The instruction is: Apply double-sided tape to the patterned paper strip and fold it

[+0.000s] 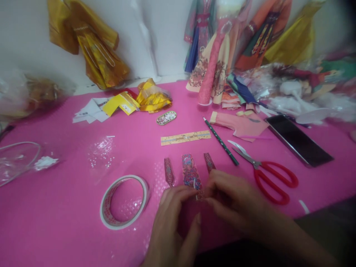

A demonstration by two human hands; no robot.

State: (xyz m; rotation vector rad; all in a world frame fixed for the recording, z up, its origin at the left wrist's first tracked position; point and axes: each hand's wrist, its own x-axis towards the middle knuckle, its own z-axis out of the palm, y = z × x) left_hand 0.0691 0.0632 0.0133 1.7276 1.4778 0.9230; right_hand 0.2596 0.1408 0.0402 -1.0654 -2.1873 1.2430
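A patterned blue-and-pink fabric strip (191, 170) lies on the pink table, its lower end between my two hands. My left hand (174, 218) rests its fingertips at that lower end, the thumb apart from them. From the other side my right hand (230, 194) is closed in a pinch beside the same end; anything in its fingertips is too small to make out. Two narrow maroon pieces flank the strip: the left piece (168, 171) above my left hand, and the right piece (209, 161) partly behind my right fingers.
Red-handled scissors (257, 164), a dark green pencil (221, 141) and a phone (299, 139) lie to the right. A tape roll (104, 207) and scattered beads (101, 155) are left. Beyond are a beige strip (185, 137), an oval case (166, 118) and small garments (96, 48).
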